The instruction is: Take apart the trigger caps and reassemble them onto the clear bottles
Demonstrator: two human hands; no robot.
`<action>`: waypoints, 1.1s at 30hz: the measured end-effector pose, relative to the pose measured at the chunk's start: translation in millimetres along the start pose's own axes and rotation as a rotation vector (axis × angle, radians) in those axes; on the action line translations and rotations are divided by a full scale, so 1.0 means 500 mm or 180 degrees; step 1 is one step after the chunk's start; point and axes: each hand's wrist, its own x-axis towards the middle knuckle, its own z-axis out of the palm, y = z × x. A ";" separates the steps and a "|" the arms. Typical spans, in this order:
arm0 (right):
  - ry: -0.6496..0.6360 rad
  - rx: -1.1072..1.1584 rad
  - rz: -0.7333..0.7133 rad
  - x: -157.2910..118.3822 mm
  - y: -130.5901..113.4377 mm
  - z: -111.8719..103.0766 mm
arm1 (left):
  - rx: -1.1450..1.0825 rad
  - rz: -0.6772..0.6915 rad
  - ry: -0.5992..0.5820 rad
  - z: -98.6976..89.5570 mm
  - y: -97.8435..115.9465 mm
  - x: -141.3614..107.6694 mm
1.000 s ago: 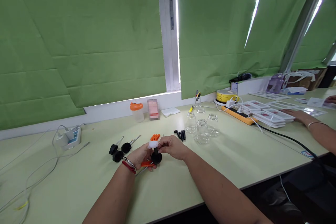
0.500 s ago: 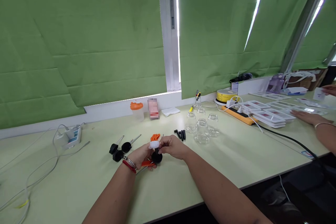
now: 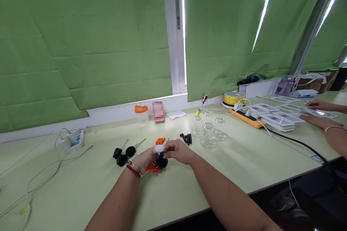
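The left hand (image 3: 144, 160) is curled around a black lid (image 3: 162, 162) with an orange piece (image 3: 152, 168) beneath it, while the right hand (image 3: 179, 151) pinches at a short black stem (image 3: 162, 155) just below a white cap (image 3: 159, 148), all held over the table (image 3: 173, 195); whether the cap is seated on the stem cannot be determined. The step in hand is judged to be fitting or adjusting the stem, and the next move appears to call for firm left-hand support and fine right-fingertip control. Spare black lids (image 3: 121, 160), orange parts (image 3: 160, 141) and black tubes (image 3: 189, 138) lie near the hands, with glass jars (image 3: 208, 138) beyond the tubes.
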 end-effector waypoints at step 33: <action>0.0024 0.0206 0.0168 -0.003 -0.003 0.000 | -0.0040 -0.0030 0.0044 0.003 0.005 -0.006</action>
